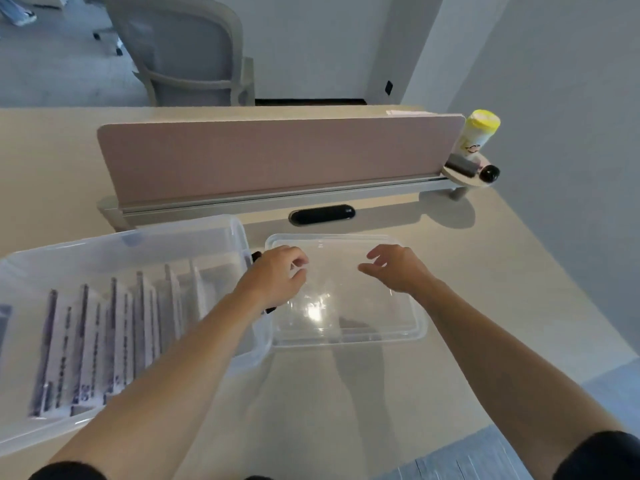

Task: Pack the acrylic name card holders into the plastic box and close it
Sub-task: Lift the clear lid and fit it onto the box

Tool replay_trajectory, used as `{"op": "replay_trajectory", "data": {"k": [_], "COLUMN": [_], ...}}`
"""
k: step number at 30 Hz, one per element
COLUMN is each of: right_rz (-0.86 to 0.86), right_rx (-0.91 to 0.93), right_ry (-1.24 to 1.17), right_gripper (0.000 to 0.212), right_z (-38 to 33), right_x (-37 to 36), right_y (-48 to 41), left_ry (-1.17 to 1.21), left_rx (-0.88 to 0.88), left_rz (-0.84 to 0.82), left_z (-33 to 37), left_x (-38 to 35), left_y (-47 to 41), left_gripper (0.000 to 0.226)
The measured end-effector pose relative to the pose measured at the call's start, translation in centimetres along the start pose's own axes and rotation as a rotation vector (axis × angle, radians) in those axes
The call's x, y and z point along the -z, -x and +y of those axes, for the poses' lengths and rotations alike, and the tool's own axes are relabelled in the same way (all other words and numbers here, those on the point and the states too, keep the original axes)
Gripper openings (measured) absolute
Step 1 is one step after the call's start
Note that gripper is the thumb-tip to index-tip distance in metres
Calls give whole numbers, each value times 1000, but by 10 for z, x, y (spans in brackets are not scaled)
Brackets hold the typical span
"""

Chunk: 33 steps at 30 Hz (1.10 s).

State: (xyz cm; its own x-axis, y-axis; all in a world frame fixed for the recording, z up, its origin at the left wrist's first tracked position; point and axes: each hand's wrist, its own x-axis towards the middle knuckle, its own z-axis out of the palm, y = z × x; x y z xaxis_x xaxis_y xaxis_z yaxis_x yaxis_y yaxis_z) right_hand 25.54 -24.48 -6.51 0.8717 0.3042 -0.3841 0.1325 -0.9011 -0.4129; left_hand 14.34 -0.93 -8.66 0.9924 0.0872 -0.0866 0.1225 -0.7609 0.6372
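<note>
A: On the desk (467, 271), left side: clear plastic box (239, 237), no lid on it. Card holders (114, 334) stand upright inside in a row, front to back. Their printing is too blurred to read.

B: And the lid (349, 323)?

A: Flat on the desk just right of the box, its near-left corner touching or tucked under the box rim; cannot tell which. Bright glare at its middle.

B: Hands?

A: Left hand (277, 275) is over the lid's left edge, fingers curled, thumb near fingertips. It may be pinching the rim, but the clear plastic hides contact. Right hand (398, 268) is over the lid's far right part, fingers loosely spread and bent, gripping nothing visible.

B: Background?

A: Pink divider panel (277, 157) across the desk; yellow-capped canister (479, 133) at its right end; grey chair (187, 50) beyond.
</note>
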Motion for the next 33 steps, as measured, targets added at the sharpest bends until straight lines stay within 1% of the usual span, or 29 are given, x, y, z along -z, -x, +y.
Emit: {"op": "replay_trajectory", "data": {"k": [2,4,7,9,12,14,17,19,22,24,27,29,33], "right_rz": [-69,-133,-178,-212,-223,-237,-311,-338,-302,-294,-317,-310,-314], "right_rx": [-9,-5,-3,-14,11,47,113,171,234,260,260,256,227], "right_ry": [29,121,237,310,421,477,573,646,761,771,772,792,805], "right_gripper": [59,65,75,84,99,113,138,148,151,150,152,151,152], "right_z": [23,43,67,78,88,90,91,93,95,96,92,87,83], "right_x": [5,7,3,-2,-12,-17,-26,-34,-44,-49,-50,-49,-42], "right_y": [-27,-55,-92,-114,-142,-158,-184,-197,-211,-219,-227,-229,-228], "left_ry": [-13,-76,-86,-76,-67,-52,-74,-114,-162,-186,-237,-222,-116], "left_rx": [90,225,561,732,831,874,985,1047,1069,1074,1019,1006,1032], "left_rz": [-41,-121,-226,-252,-235,-225,-252,-286,-301,-273,-191,-127,-18], "left_z": [5,6,-4,-14,-24,-28,-34,-39,-43,-44,-46,-46,-47], "left_x": [-25,-45,-61,-67,-76,-82,-90,-99,-118,-125,-125,-123,-120], "left_y": [-22,-42,-62,-74,-90,-98,-103,-103,-102,-103,-106,-108,-111], "left_gripper": [29,44,74,92,106,115,143,158,161,159,153,148,142]}}
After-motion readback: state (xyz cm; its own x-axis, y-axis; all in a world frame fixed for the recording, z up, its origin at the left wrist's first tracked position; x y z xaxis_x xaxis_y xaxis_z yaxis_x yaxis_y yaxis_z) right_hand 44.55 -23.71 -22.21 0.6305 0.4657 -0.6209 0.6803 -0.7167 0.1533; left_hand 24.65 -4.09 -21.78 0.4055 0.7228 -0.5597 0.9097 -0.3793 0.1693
